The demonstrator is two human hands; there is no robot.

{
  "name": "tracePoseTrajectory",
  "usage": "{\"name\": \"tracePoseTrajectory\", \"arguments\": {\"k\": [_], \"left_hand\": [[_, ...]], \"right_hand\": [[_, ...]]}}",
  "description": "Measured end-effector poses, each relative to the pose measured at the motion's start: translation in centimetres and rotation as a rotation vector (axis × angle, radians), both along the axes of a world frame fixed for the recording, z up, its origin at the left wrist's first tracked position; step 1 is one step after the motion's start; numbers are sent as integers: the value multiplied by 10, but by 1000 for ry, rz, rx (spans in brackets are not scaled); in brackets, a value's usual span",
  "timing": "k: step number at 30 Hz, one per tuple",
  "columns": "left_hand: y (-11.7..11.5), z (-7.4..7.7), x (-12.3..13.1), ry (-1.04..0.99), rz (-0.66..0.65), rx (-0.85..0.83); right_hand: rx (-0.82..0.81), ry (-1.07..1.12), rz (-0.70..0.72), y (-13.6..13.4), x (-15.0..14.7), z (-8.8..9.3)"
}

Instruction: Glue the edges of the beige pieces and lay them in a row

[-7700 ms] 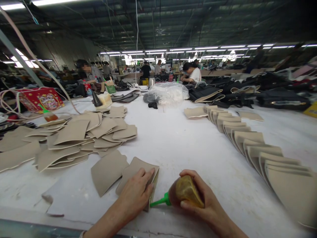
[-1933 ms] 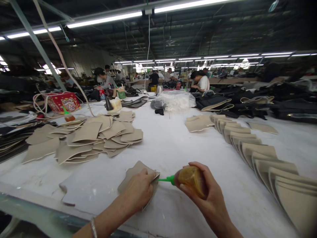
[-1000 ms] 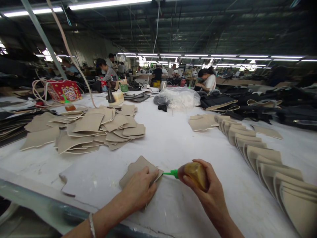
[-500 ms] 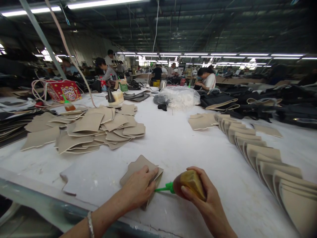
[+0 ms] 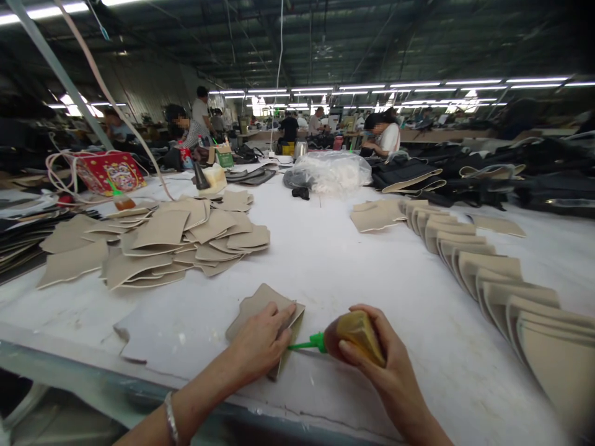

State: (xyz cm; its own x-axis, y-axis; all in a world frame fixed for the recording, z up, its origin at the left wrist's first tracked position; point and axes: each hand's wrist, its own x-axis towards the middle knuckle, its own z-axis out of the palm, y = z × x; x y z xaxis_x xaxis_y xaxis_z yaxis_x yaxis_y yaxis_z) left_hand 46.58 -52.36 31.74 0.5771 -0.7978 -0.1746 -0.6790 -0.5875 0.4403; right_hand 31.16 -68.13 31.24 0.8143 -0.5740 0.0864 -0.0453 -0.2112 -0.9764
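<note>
A beige piece (image 5: 261, 300) lies near the table's front edge, with one side folded over. My left hand (image 5: 264, 337) presses on it, fingers apart and stretched toward the fold at its right. In my right hand (image 5: 388, 353) is a bottle of amber liquid (image 5: 356, 337), tipped on its side, fingers wrapped round it. Its green nozzle (image 5: 304, 344) points left, and the tip meets the right edge of the piece, close to my left fingertips.
A loose pile of beige pieces (image 5: 162, 229) covers the left of the white table (image 5: 307, 248). Folded beige pieces (image 5: 497, 266) stand in a long row at the right. Farther back are a clear plastic bag (image 5: 332, 172), black material (image 5: 409, 173) and a red box (image 5: 109, 173).
The view has shifted slightly. Both hands keep nearly the same places, and the green nozzle still lies against the right edge of the piece.
</note>
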Motion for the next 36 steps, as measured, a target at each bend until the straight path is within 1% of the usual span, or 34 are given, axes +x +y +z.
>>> {"name": "tracePoseTrajectory", "arguments": {"k": [4, 8, 9, 13, 18, 19, 22, 24, 27, 29, 30, 33, 36], "left_hand": [[-1, 0, 0, 9, 1, -7], [-1, 0, 0, 9, 9, -8], [-1, -1, 0, 8, 9, -13], [1, -5, 1, 1, 4, -30], [1, -5, 1, -1, 6, -26], [1, -4, 0, 4, 6, -24], [1, -4, 0, 8, 6, -20], [2, -4, 0, 4, 7, -16], [2, -4, 0, -2, 6, -15], [1, -5, 0, 2, 4, -19], [1, -5, 0, 6, 3, -22], [1, -5, 1, 14, 2, -22], [0, -4, 2, 15, 2, -16]], "right_hand": [[78, -8, 105, 0, -2, -1], [32, 2, 10, 0, -4, -3], [41, 1, 12, 0, -4, -4], [131, -12, 125, -2, -5, -9], [46, -7, 56, -4, -6, -11], [46, -20, 68, -4, -7, -11], [71, -59, 172, -5, -7, -14], [48, -47, 197, -8, -6, -16], [-6, -26, 105, -13, -4, -16], [-1, -33, 64, -11, -3, -16], [22, -38, 74, -9, -3, -16], [89, -41, 166, -2, -5, -16], [81, -23, 182, -5, -5, -16]]}}
